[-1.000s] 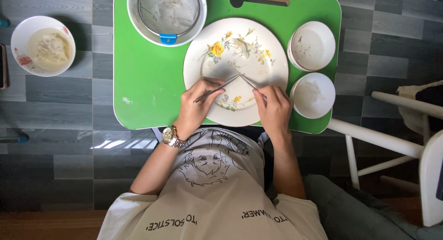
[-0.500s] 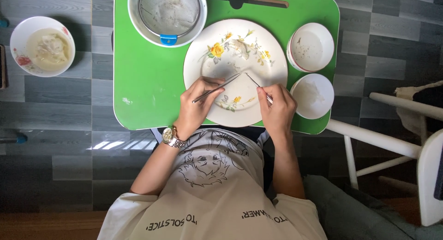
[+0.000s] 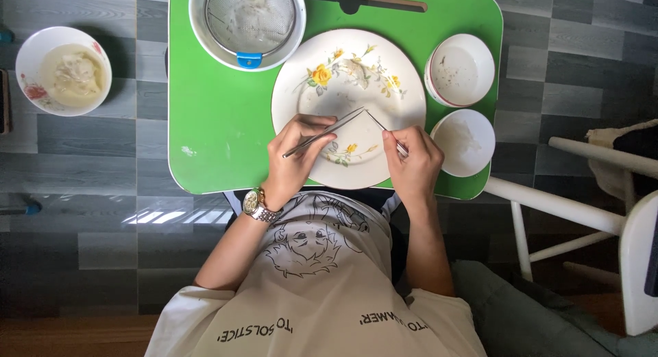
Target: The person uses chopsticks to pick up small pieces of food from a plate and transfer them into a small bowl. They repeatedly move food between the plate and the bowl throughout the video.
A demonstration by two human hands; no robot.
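Observation:
My left hand (image 3: pixel 295 158), with a wristwatch on it, holds metal tweezers (image 3: pixel 322 132) over the near part of a white plate with yellow flowers (image 3: pixel 301 89). In my right hand (image 3: pixel 413 161) is a second thin metal tool (image 3: pixel 384 127). The two tools slant toward each other and their tips meet above the plate's middle. A small pale scrap (image 3: pixel 356 69) lies farther back on the plate. The plate sits on a green lap tray (image 3: pixel 212 124).
A white bowl with a mesh strainer and a blue tab (image 3: pixel 247 21) stands at the tray's back. Two small white bowls (image 3: pixel 460 69) (image 3: pixel 465 141) sit on its right side. On the grey floor at left is a bowl of pale material (image 3: pixel 63 70). A white chair frame (image 3: pixel 582 213) stands to the right.
Both hands have stayed at the plate's near edge, with the tool tips still meeting at the same spot. Only slight shifts of the fingers show.

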